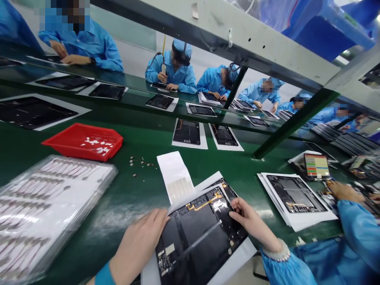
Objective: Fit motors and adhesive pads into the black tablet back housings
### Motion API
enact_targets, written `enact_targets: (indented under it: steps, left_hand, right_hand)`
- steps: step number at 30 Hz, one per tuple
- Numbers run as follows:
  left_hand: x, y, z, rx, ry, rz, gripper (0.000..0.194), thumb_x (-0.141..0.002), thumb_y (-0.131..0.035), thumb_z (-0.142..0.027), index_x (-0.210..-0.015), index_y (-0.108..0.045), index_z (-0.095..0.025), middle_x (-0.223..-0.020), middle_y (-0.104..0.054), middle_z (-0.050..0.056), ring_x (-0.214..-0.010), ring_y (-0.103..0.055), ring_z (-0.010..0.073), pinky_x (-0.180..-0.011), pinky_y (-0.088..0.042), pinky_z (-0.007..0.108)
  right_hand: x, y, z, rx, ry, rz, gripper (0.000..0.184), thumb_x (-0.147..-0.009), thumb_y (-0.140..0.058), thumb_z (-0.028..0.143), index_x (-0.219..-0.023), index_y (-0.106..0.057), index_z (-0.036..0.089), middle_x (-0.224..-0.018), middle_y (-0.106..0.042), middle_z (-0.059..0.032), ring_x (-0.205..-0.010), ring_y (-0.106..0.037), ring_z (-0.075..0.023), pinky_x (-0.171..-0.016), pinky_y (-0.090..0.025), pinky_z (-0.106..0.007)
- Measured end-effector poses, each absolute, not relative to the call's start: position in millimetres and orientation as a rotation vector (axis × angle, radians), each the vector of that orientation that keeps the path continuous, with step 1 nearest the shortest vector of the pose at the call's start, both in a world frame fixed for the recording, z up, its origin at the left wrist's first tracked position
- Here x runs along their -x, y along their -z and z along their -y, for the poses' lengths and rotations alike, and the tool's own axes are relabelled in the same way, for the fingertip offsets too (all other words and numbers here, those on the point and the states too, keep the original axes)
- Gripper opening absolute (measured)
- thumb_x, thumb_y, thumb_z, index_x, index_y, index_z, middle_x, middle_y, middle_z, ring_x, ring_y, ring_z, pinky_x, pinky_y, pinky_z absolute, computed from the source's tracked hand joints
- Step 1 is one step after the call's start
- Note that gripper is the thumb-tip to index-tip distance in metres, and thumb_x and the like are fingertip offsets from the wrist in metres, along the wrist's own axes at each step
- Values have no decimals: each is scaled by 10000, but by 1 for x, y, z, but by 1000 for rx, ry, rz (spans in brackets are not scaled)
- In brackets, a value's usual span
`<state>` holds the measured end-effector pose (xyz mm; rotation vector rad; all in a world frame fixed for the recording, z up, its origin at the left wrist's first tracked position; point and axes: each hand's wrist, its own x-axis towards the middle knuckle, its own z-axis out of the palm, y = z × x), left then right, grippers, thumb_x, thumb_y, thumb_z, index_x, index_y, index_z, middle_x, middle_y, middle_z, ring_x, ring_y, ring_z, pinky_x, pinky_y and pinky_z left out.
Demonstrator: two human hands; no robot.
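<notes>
Left-hand fingers [157, 221] and right-hand fingers [240, 209] rest on opposite edges of a tablet chassis [196, 241].

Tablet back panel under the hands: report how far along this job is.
Looks done: the stack of panels on white sheets at right, its top panel showing a gold strip. In hand: a tablet back panel with its own gold strip, the left hand and right hand on its edges. Left: a well-filled clear bag of strips and small metal parts on the belt.
</notes>
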<state>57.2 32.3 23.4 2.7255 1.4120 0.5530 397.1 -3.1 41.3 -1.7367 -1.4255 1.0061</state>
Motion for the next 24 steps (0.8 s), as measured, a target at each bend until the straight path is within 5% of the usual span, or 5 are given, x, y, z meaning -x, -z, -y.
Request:
enact_targets:
  steps: [4,10,14,19,24]
  left_hand:
    - [-56,-26,-35,-2681,-754,-1347,460,-1005,-208,-295,-983,-655,-193,-904,-705,41,-702,-691,185,-579,-538,290]
    - [-39,-36,-26,-2346,-1160,-1273,215,-929,-474,-340,-901,-659,-234,-1014,-699,29,-996,-641,221,-872,-498,312]
    - [-20,-53,-20,-1822,-1253,-1163,211,-923,-485,-367,-847,-608,-214,-651,-600,-16,-572,-585,134,-543,-483,211]
    - [-11,-65,-32,-1167,-1771,-1150,250,-937,-438,-421,-1065,-512,-220,-895,-626,36,-688,-607,156,-578,-518,239]
    - [-23,-42,-37,-2060,-1540,-1225,87,-908,-493,-195,-954,-564,-218,-889,-655,27,-801,-650,134,-704,-512,175]
  right_hand:
    - [-390,-57,3,1683,-1138,1288,419,-701,-727,456,-1023,-589,226,-816,-581,-6,-791,-558,-173,-763,-463,-303]
    - [-377,-90,18,1663,-1195,1198,428,-738,-675,551,-1022,-616,237,-914,-656,-37,-832,-608,-199,-753,-500,-299]
    - [-379,-130,10,1645,-776,1440,359,-751,-693,472,-1035,-624,263,-847,-653,-24,-721,-590,-174,-615,-497,-239]
    - [-348,-187,-105,1368,-657,1382,307,-784,-668,428,-1036,-624,258,-752,-615,6,-648,-568,-143,-579,-481,-225]
    - [-257,-194,-277,1280,-702,1133,147,-862,-589,278,-957,-596,165,-795,-628,5,-698,-596,-127,-683,-515,-277]
